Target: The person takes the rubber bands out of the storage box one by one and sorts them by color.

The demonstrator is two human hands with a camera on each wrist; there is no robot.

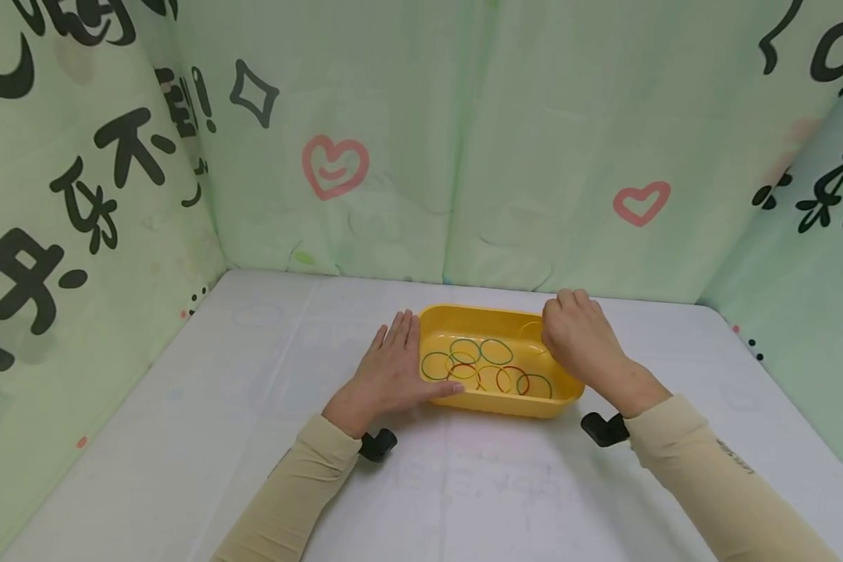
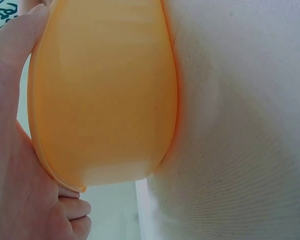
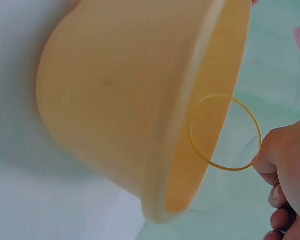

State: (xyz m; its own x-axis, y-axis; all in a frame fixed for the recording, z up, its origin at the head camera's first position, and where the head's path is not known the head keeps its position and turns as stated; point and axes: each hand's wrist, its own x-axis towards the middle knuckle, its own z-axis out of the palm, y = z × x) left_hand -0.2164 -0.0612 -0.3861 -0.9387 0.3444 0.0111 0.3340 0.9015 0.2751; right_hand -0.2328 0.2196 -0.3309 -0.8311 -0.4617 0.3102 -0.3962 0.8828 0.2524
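Note:
A yellow plastic tray (image 1: 506,402) stands on the table with several thin rubber bands (image 1: 496,352) in green, yellow and red loose on its floor. At its left end rests my left hand (image 1: 393,373), fingers straight and thumb lying over the front rim. The left wrist view shows this hand (image 2: 15,150) against the rim beside the tray's outer wall (image 2: 105,95). Above the tray's right end, my right hand (image 1: 586,339) pinches a yellow rubber band (image 3: 190,125). That band hangs as a round loop from the fingertips, over the tray's opening in the right wrist view.
A white cloth covers the table (image 1: 253,437). Pale green curtains (image 1: 407,234) with black writing and pink hearts surround it at the back and both sides. Black wrist-camera mounts (image 1: 604,429) sit below each wrist, near the tabletop.

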